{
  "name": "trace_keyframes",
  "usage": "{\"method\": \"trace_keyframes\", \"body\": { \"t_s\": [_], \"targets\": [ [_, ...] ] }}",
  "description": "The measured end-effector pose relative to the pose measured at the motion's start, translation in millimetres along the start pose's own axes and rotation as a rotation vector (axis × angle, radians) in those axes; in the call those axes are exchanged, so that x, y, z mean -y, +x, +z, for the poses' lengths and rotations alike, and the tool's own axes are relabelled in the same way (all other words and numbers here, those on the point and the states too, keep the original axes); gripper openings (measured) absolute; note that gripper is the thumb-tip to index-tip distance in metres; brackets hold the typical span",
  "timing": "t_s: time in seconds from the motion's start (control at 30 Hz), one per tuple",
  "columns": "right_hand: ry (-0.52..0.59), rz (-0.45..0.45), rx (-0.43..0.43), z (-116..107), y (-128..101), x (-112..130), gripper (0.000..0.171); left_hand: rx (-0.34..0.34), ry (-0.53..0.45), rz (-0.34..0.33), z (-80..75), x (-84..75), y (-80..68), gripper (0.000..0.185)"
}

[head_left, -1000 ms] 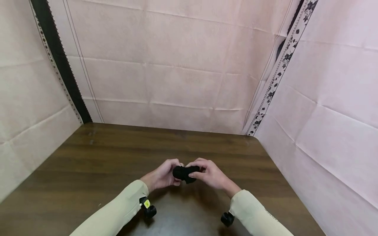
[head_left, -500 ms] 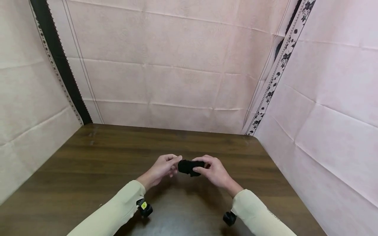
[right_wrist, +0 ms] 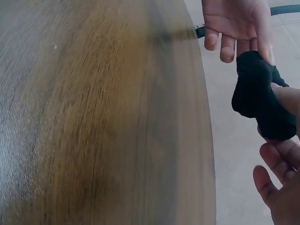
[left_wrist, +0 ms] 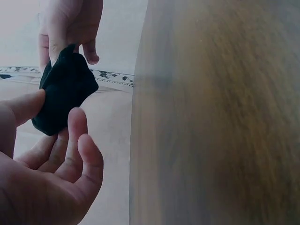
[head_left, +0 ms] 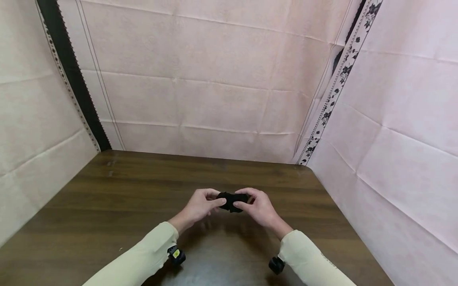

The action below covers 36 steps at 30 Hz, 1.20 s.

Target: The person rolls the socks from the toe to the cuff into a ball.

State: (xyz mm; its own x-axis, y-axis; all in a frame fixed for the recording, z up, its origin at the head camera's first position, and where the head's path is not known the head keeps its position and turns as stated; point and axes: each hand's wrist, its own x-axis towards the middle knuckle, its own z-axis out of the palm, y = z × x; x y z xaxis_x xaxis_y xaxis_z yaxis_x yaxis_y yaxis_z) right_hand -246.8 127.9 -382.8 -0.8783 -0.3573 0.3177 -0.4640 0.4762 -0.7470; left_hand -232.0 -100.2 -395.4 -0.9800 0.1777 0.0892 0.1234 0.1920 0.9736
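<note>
A rolled black sock [head_left: 230, 201], a small soft bundle of dark cloth, is held up between both hands over the table. My left hand [head_left: 199, 205] pinches its left end, thumb on the near side and fingers behind. At the other end my right hand [head_left: 262, 207] grips it between thumb and fingers. In the left wrist view the sock [left_wrist: 65, 93] shows a loose pointed edge at the top. Its lumpy, folded shape shows in the right wrist view, where the right thumb presses into the sock [right_wrist: 255, 84].
The brown wood-grain table [head_left: 161, 171] spreads beneath the hands. Pale pink cloth [head_left: 214, 79] hangs behind it and along both sides, with a floral border strip [head_left: 332, 103] at the right corner. A small wrist camera [head_left: 176, 255] is strapped to the left sleeve, another [head_left: 276, 265] to the right.
The sock has moved slightly right and up from a second ago. My left hand had slid to the sock's left tip half a second ago; its thumb now lies over the near side.
</note>
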Motion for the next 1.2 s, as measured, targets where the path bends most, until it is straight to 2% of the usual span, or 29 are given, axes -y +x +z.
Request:
{"method": "trace_keyframes", "body": {
  "t_s": [0.13, 0.2, 0.3, 0.4, 0.5, 0.77, 0.97, 1.2],
  "targets": [
    [-0.081, -0.026, -0.077, 4.4, -2.4, 1.8, 0.036, -0.052, 0.026, -0.011, 1.8, -0.4, 0.6, 0.018],
    [-0.131, -0.088, -0.136, 7.6, -4.6, 4.2, 0.044, -0.079, 0.02, -0.022, 2.9, 0.1, 1.2, 0.017],
    [-0.232, -0.273, -0.24, 13.8, -6.3, 9.9, 0.046, -0.112, -0.001, -0.02, 6.0, 0.8, 2.6, 0.017],
    [-0.382, -0.49, -0.315, 21.7, -6.0, 15.6, 0.037, -0.139, -0.017, -0.008, 9.0, -0.5, 2.8, 0.018],
    [-0.491, -0.599, -0.319, 28.2, -5.2, 19.7, 0.028, -0.148, -0.038, 0.0, 11.6, -1.7, 2.5, 0.018],
    [-0.611, -0.563, -0.284, 32.6, -5.3, 22.0, 0.021, -0.141, -0.04, -0.048, 12.7, -1.9, 0.8, 0.024],
    [-0.669, -0.603, -0.276, 31.2, -7.5, 16.4, 0.017, -0.134, -0.011, -0.075, 10.8, 2.6, 0.8, 0.023],
    [-0.717, -0.629, -0.222, 23.3, -10.0, 11.5, 0.02, -0.103, -0.002, -0.089, 10.2, 5.4, 2.1, 0.023]
  ]
}}
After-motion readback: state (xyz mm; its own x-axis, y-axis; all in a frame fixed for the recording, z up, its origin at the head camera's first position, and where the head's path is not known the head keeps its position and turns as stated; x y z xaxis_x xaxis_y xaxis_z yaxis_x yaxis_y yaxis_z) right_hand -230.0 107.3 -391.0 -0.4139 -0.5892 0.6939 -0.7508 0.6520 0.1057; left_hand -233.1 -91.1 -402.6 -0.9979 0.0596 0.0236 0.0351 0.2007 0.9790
